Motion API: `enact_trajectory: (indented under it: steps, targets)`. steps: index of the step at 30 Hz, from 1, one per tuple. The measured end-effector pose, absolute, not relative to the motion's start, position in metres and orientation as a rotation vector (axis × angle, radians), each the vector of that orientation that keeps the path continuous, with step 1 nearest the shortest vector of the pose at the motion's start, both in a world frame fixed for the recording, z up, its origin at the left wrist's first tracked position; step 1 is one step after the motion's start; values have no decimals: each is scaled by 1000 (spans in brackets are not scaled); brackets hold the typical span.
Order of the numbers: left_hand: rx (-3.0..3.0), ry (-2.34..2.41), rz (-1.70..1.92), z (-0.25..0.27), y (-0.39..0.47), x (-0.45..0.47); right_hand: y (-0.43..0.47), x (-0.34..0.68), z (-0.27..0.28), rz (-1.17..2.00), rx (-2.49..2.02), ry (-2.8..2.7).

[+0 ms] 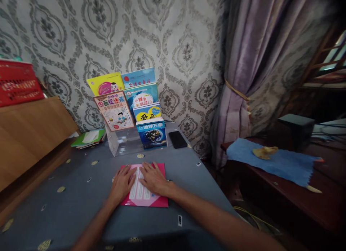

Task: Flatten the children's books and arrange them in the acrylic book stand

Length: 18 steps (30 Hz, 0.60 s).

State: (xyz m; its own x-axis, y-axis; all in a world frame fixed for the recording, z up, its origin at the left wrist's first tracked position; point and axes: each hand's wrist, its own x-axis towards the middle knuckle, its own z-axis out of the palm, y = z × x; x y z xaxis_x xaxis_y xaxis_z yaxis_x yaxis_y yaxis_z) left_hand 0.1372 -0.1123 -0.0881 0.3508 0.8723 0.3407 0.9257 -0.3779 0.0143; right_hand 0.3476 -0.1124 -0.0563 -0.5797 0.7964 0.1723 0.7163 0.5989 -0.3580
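A pink book (pixel 159 201) lies flat on the grey-blue tablecloth in front of me, its pale panel of printed text facing up. My left hand (pixel 123 182) rests on the book's left side with the fingers stretched out. On the upper right part of the book, my right hand (pixel 154 179) lies flat, fingers spread. Just beyond them stands a clear tiered rack (pixel 123 146). It holds several upright picture books, among them a blue one with a globe (pixel 151 135), an orange-framed one (pixel 115 112) and a yellow one (pixel 105 83).
A black phone (pixel 177 139) lies right of the rack. Green-covered booklets (pixel 88 138) are stacked to its left. A wooden cabinet (pixel 32 132) bearing a red box (pixel 20 81) borders the left side. At right, a dark red table (pixel 273 182) holds a blue cloth (pixel 243 152), beside a tied curtain (pixel 238 110).
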Motion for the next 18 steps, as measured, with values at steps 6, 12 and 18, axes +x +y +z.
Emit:
enact_trajectory:
  steps: [6, 12, 18]
  targets:
    - [-2510, -1501, -372, -93, -106, 136, -111, 347, -57, 355, -1221, -2491]
    - [-2639, -1391, -398, -93, -99, 134, -109, 346, -56, 377, -1231, -2495]
    - [-2695, -1318, -477, -91, -101, 134, -103, 351, -54, 383, -1194, -2456]
